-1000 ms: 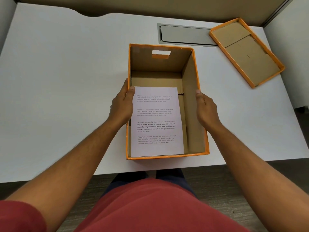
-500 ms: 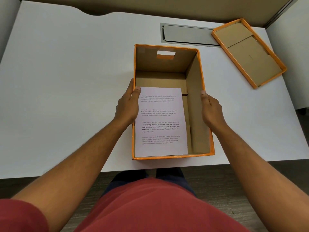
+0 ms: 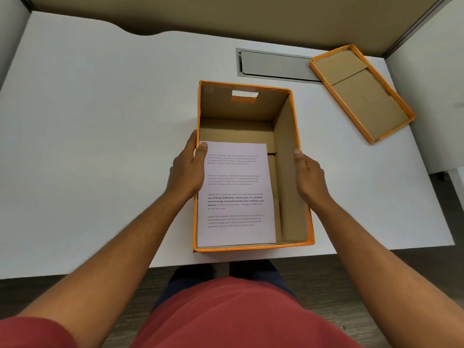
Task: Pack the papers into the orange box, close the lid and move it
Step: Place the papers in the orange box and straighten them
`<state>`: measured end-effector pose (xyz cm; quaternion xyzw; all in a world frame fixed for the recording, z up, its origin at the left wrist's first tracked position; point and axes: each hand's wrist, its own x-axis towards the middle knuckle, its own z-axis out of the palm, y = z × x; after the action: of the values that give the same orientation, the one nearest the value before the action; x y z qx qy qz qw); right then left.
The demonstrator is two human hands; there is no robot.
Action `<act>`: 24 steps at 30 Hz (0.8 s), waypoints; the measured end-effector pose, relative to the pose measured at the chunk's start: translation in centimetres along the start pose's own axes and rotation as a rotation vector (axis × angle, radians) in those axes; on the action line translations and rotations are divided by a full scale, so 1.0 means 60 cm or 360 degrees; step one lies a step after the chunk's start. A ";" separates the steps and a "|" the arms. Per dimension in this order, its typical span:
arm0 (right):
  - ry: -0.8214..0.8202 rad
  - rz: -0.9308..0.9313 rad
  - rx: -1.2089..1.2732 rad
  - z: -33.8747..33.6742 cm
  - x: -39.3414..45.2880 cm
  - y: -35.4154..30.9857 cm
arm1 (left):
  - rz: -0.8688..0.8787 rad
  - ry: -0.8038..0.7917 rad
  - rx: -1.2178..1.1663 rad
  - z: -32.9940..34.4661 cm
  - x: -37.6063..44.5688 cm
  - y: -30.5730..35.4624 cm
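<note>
The open orange cardboard box (image 3: 298, 172) sits at frame centre near the white desk's (image 3: 100, 121) front edge, its long axis running away from the person. The left hand (image 3: 187, 169) clasps its left wall, thumb over the rim touching the printed white paper (image 3: 236, 194) lying inside; the right hand (image 3: 310, 177) clasps the right wall. The shallow orange cardboard lid (image 3: 361, 94) lies inside-up at upper right, nearer the right hand. How many sheets lie there, and the fingers outside the walls, stay hidden

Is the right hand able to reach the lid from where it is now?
Probably yes. The right hand rests on the box's right wall, and the lid lies open side up to the far right on the table, with nothing between them.
</note>
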<state>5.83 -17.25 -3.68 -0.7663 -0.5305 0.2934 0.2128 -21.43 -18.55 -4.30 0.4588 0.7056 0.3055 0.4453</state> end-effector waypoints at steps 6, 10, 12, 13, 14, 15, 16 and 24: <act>-0.0005 -0.0034 -0.0008 -0.001 0.018 -0.014 | -0.0010 0.0046 0.0002 0.000 0.009 0.020; -0.0074 -0.0032 0.0054 -0.007 0.017 -0.011 | -0.0053 0.0062 0.0162 -0.004 0.003 0.037; -0.0206 0.0080 0.0181 -0.014 0.020 -0.016 | -0.0020 0.0156 0.0496 -0.013 -0.006 0.045; -0.0289 0.0184 0.0289 -0.020 0.024 -0.020 | 0.0045 0.0253 0.0702 -0.014 -0.012 0.053; -0.0362 0.0297 0.0414 -0.026 0.031 -0.019 | 0.0136 0.0365 0.0848 -0.012 -0.018 0.063; -0.0416 0.0393 0.0537 -0.033 0.040 -0.015 | 0.0248 0.0470 0.0919 -0.005 -0.022 0.076; -0.0445 0.0439 0.0610 -0.042 0.050 -0.008 | 0.0363 0.0546 0.0930 0.007 -0.025 0.094; -0.0041 -0.0112 -0.0029 -0.180 0.251 0.163 | 0.0923 0.0184 0.0908 0.266 -0.005 0.236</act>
<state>23.83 -6.69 -5.31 -0.7453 -0.5625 0.2905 0.2092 -1.57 -12.90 1.04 0.7259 0.6272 0.2356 0.1552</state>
